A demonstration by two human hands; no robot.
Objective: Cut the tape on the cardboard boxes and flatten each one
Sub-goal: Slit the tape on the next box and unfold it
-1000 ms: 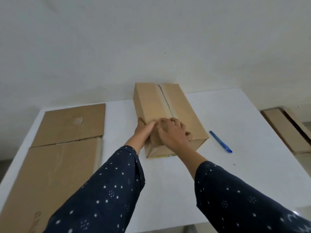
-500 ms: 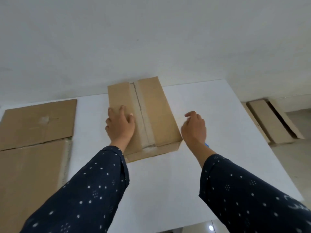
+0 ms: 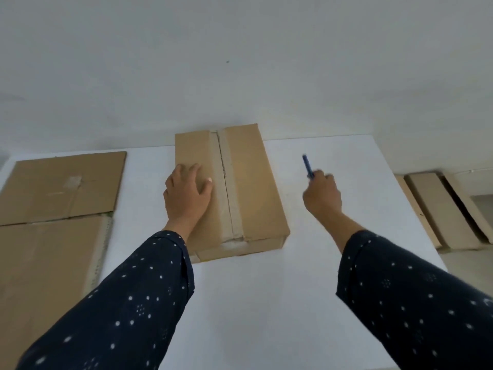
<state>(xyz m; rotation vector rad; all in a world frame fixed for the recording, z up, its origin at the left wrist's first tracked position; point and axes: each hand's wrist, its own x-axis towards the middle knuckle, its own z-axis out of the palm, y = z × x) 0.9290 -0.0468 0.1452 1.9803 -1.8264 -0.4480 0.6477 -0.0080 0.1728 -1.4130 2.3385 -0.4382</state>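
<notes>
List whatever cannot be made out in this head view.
Head view, the blue tool: lower end hidden in the right hand, motion-blurred; pen or cutter unclear.
Head view, the box: near-left corner covered by the left hand and sleeve.
Head view, the flat cardboard: cut off by the left edge.
Head view, the cardboard on the floor: cut off by the right edge.

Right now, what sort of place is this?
Most likely a plain workroom or spare room used for breaking down packaging: a taped cardboard box and flattened cardboard lie on a white table against a bare wall, with more flat cardboard on the floor.
</notes>
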